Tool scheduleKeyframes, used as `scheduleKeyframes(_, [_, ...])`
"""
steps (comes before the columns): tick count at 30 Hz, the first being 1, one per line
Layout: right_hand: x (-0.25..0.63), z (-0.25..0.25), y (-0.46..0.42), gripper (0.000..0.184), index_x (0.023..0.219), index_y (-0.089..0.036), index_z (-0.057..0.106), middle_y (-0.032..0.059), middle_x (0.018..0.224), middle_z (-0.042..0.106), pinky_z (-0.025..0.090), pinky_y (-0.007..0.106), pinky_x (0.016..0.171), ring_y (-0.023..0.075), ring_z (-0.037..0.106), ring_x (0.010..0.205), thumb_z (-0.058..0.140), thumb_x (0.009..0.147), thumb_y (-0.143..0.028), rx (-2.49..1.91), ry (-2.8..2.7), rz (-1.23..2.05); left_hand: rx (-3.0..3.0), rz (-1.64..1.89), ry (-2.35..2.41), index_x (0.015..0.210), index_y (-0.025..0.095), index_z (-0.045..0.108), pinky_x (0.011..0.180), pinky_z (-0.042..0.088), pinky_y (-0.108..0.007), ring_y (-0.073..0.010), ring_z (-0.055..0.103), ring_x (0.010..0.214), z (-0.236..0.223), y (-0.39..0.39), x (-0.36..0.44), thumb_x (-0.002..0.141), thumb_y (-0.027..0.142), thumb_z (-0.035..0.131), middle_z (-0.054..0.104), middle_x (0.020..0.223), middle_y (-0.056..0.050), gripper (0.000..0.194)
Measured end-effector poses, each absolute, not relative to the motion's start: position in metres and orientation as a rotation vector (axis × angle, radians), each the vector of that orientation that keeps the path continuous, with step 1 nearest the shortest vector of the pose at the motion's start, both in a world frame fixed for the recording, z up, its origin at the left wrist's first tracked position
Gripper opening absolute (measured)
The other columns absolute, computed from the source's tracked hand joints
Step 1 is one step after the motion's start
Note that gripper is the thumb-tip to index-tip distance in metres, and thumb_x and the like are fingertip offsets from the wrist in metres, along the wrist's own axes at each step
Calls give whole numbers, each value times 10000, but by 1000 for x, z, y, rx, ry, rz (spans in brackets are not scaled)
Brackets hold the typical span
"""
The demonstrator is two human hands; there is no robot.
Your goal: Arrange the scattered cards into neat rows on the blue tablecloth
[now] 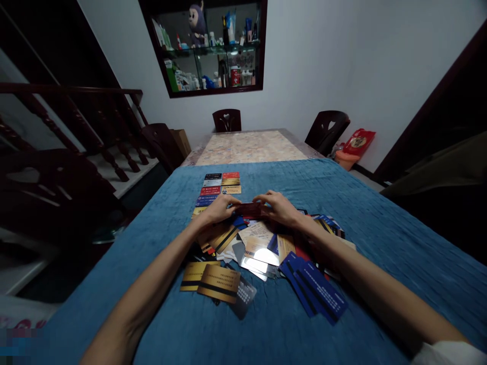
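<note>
Between my two hands a dark red card is held up on its edge over a heap of plastic cards. My left hand pinches its left end, and my right hand grips the right end. Whether it is one card or a few together I cannot tell. Below lies the loose pile, with gold cards at the front left, blue cards at the front right and a shiny pale card in the middle. Beyond my left hand, cards in red, black, gold and blue lie in neat rows.
A blue cloth covers the near table; a patterned tabletop shows beyond it. Dark wooden chairs stand around. A stair railing is at left, a wall cabinet ahead, and a red bag at the right.
</note>
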State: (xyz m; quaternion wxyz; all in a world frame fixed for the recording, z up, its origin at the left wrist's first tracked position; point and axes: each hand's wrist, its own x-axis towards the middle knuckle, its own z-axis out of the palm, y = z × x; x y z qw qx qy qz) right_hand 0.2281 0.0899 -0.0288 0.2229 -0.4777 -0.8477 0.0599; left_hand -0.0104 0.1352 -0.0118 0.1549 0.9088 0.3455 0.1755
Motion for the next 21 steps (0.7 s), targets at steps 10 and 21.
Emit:
scheduleKeyframes(10, [224, -36, 91, 359, 1250, -230, 636, 104, 1051, 711, 378, 316, 848, 237, 572, 988, 521, 922, -142, -1400, -2368, -72, 2650, 559, 988, 1038, 178, 757, 883, 512, -296, -205, 688, 950, -20, 135, -8, 778, 55, 531, 774, 1017, -56, 365])
scheduleKeyframes(21, [227, -36, 91, 367, 1264, -217, 610, 99, 1132, 723, 372, 355, 853, 258, 557, 1019, 502, 920, -149, -1402, -2352, -55, 2591, 643, 1099, 1115, 183, 652, 910, 533, -329, -216, 686, 990, -29, 132, -3, 787, 65, 500, 738, 1061, -65, 380])
